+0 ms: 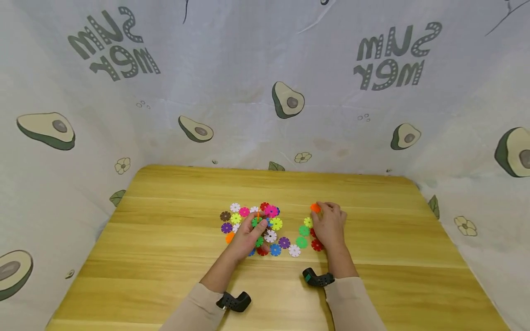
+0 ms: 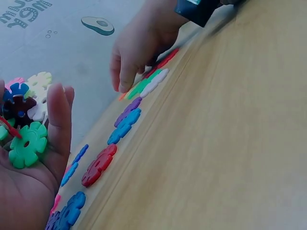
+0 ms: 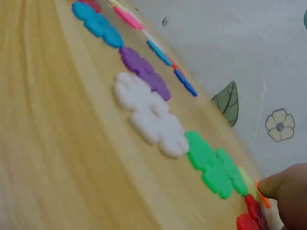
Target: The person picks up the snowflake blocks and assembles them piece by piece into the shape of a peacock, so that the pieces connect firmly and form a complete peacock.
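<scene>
The left hand (image 1: 248, 234) is cupping a green flower piece (image 2: 28, 144) over the pile on the table (image 1: 165, 239), while the right hand (image 1: 329, 226) is pinching an orange piece (image 1: 315, 208) off to the side.

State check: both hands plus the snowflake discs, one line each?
Left hand: grips a small cluster of joined discs, a green disc against the palm.
Right hand: fingertips pinch an orange disc at the table.
Loose discs: flat on the wooden table, unjoined.
White disc: flat, between purple and green ones.
</scene>
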